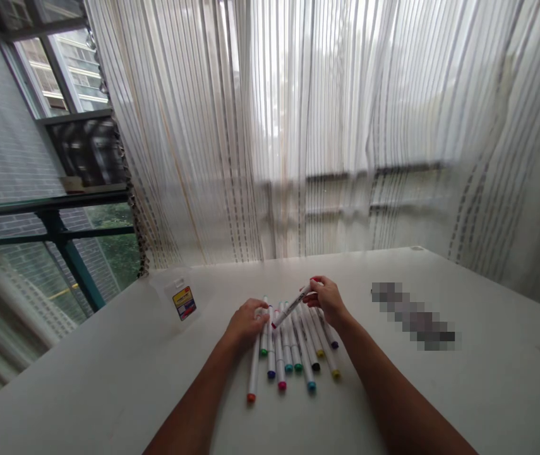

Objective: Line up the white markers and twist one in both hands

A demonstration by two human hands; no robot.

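My right hand point(325, 298) pinches a white marker with red ends point(291, 308) by its upper end. The marker slants above the others, its lower end down to the left. Beneath it, several white markers lie side by side on the table, with coloured ends toward me: an orange-ended marker point(253, 373), a blue-ended marker point(271, 360), a pink-ended marker point(281, 366) and a black-ended marker point(311, 354) among them. My left hand point(247, 321) rests at the left side of this row, thumb and forefinger apart, fingertips at the green-ended and blue-ended markers.
A clear plastic case point(163, 287) with a yellow, red and blue label point(184, 303) stands at the left on the white table point(122, 379). A pixelated patch point(412, 316) covers something at the right. Striped sheer curtains point(203, 126) hang behind the table.
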